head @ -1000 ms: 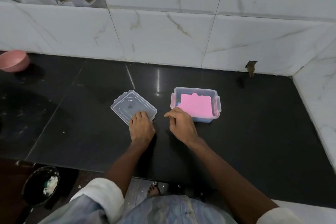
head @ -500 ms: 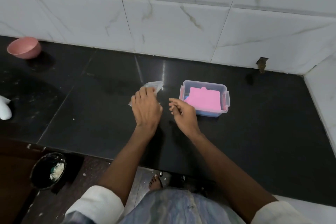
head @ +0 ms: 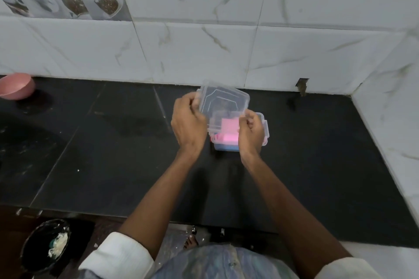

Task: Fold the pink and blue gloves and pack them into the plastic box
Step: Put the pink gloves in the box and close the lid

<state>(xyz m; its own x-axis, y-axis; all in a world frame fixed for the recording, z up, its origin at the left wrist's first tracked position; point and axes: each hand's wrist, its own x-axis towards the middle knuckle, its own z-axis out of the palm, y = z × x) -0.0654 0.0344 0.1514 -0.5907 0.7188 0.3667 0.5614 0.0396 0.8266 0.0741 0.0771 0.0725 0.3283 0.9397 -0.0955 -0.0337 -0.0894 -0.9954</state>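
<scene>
2 hands: left hand, right hand grip 1 clear lid above 1 plastic box; 1 pink glove inside.

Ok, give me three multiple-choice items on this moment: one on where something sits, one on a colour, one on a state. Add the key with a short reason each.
1. Where is the pink bowl?
A. Far left on the black counter, near the wall
B. Inside the plastic box
C. On the floor by the foot

2. What colour is the folded glove showing on top in the plastic box?
A. Green
B. Pink
C. White

3. What state is the clear lid in?
A. Snapped shut on the box
B. Lying flat on the counter
C. Held tilted above the box by both hands

Key: 1 A, the bowl sits at the counter's far left edge by the tiles. 2 B, pink fabric shows through the open top. 3 C, the left hand and right hand grip the lid's edges, and it slants over the box.
</scene>
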